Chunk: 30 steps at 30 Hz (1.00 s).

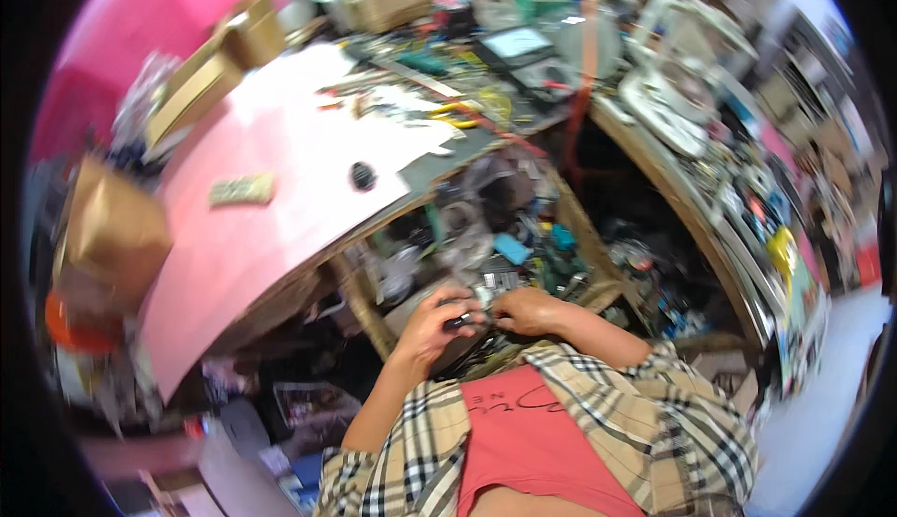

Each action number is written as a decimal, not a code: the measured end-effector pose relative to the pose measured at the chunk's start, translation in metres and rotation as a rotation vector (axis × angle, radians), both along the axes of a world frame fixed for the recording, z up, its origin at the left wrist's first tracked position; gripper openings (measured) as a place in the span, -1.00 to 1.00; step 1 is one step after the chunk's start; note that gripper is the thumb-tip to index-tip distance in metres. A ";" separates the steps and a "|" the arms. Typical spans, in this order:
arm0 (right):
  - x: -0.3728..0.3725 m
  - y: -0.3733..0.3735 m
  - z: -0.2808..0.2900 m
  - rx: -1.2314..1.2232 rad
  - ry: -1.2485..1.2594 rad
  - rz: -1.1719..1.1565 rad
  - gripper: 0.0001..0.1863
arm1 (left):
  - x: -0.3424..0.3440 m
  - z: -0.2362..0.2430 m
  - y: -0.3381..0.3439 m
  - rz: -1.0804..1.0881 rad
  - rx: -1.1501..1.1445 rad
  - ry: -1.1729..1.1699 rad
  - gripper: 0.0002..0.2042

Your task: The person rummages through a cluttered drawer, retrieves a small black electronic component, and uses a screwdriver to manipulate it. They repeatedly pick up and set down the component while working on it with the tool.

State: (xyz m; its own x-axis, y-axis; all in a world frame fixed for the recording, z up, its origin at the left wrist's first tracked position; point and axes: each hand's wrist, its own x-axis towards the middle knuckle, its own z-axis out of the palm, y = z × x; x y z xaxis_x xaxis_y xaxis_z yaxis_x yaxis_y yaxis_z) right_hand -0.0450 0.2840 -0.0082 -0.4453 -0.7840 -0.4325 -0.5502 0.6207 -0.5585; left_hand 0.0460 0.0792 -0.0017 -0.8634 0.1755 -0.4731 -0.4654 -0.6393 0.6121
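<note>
Left hand (437, 323) is over cluttered wooden drawer (361, 308), fingers curled round a small black object (457, 322). Right hand (526, 311) just beside; cannot tell whether its fingers grip anything.

Dark held object (457, 322) unclear, drawer clutter (511, 249) blurred

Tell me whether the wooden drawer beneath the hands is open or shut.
Open: the wooden drawer juts past the table's edge, its jumbled contents showing from above.

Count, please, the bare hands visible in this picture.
2: the left grip, holding a small black object, and the right grip, close beside it, both at the drawer. No others show.
</note>
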 end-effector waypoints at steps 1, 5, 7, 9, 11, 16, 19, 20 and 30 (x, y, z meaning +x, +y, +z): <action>-0.001 -0.001 0.001 0.018 0.008 -0.004 -0.77 | 0.000 0.002 -0.001 -0.012 -0.015 0.005 -0.67; -0.004 -0.002 0.000 0.026 0.038 -0.067 -0.76 | -0.003 0.009 0.001 -0.007 -0.052 0.000 -0.72; -0.004 -0.005 0.001 -0.054 0.073 -0.092 -0.76 | -0.002 0.009 0.001 0.016 -0.060 0.031 -0.74; -0.003 -0.003 0.010 -0.226 0.096 -0.175 -0.77 | -0.003 0.012 0.004 0.005 -0.081 0.001 -0.75; 0.000 -0.001 0.014 -0.334 0.107 -0.246 -0.78 | -0.005 0.012 0.006 -0.039 -0.108 0.008 -0.75; -0.001 -0.006 0.012 -0.537 0.039 -0.277 -0.77 | -0.002 0.018 0.008 -0.069 -0.225 -0.008 -0.74; 0.000 -0.008 0.014 -0.598 0.019 -0.343 -0.78 | -0.002 0.015 0.008 -0.074 -0.214 -0.020 -0.73; 0.000 -0.008 0.016 -0.612 0.015 -0.366 -0.78 | -0.002 0.016 0.008 -0.070 -0.212 -0.031 -0.73; 0.021 -0.031 0.046 -0.882 0.328 -0.221 -0.67 | -0.010 0.013 0.003 0.004 0.702 0.149 -0.46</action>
State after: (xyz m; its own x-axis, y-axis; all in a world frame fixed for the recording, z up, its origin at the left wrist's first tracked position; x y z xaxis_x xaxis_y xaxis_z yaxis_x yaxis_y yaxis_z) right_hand -0.0240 0.2535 0.0381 -0.6155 -0.6513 0.4438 -0.6831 0.1599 -0.7126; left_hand 0.0361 0.0820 0.0113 -0.9112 0.3919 -0.1271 -0.4058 -0.9069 0.1130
